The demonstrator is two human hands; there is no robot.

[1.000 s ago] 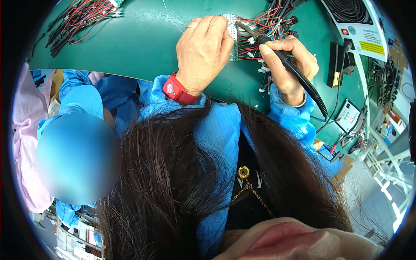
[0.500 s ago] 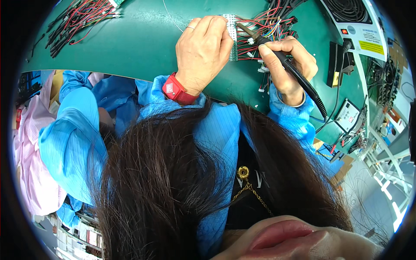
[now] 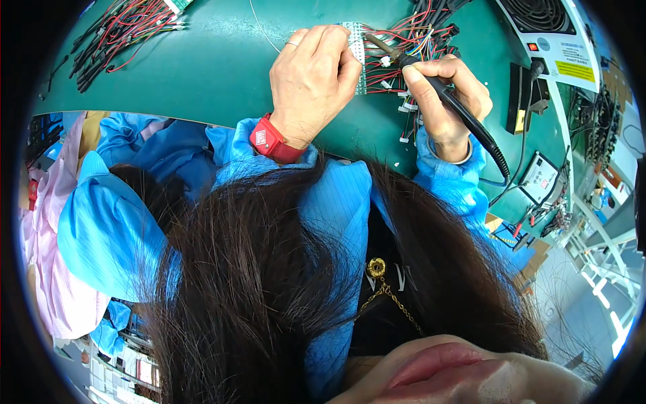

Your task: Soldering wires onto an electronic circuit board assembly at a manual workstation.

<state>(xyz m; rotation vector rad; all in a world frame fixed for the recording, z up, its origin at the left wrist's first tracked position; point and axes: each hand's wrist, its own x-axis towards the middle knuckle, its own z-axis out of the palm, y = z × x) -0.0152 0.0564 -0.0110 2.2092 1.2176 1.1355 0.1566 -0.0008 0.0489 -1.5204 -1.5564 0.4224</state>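
My right hand (image 3: 452,101) is closed round a black soldering iron (image 3: 441,91), held like a pen. Its tip reaches the right edge of a narrow strip of circuit boards (image 3: 359,75), where red and black wires join. Over the left part of that strip rests my left hand (image 3: 313,81), curled shut, its fingertips hidden beneath it. A thin strand of solder wire (image 3: 261,27) runs from the top edge into this hand. To the right of the boards fans out a bundle of wires (image 3: 420,34) with white and black connectors.
Another wire bundle (image 3: 124,34) lies at the far left of the green table (image 3: 222,74). A white box with a fan (image 3: 552,40) stands at the far right, near a black block (image 3: 520,101) and a small white device (image 3: 540,178). A person in a blue cap (image 3: 111,229) sits close on my left.
Both hands have shifted very slightly left and stay at the boards. The iron's tip has moved a little left along with them. The blue-capped person's head has turned and tilted.
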